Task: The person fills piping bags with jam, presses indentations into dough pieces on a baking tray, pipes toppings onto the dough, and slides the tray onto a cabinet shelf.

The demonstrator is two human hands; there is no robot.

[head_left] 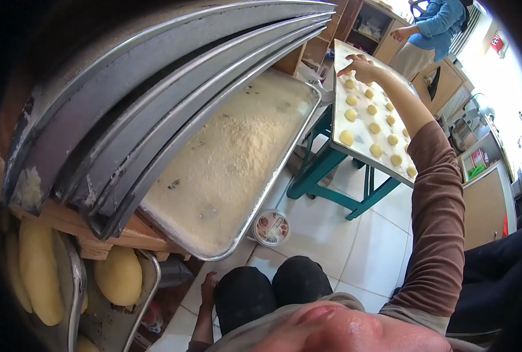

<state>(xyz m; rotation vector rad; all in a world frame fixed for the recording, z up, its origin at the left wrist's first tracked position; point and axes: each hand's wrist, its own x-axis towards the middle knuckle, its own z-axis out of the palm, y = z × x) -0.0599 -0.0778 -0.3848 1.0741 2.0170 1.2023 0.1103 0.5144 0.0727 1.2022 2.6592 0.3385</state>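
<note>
My right hand (359, 68) reaches over the far end of a pale board (360, 141) on a green-legged table. Its fingers are apart, with nothing visible held in them. Rows of round, pale yellow dough balls (346, 138) lie on the board, some close beneath this hand. My left hand (208, 288) hangs low beside my knee. Its fingers look loosely extended, and I see nothing in them. A large metal tray (250, 232) with flour spread over it sits between my two hands and the stacked trays.
Several metal trays (173, 88) lean on edge at the left. Larger dough pieces (118, 276) rest on trays below. A round lidded tub (271, 227) stands low by the flour tray. Another person (439, 26) stands beyond the board. Cabinets (485, 205) line the right.
</note>
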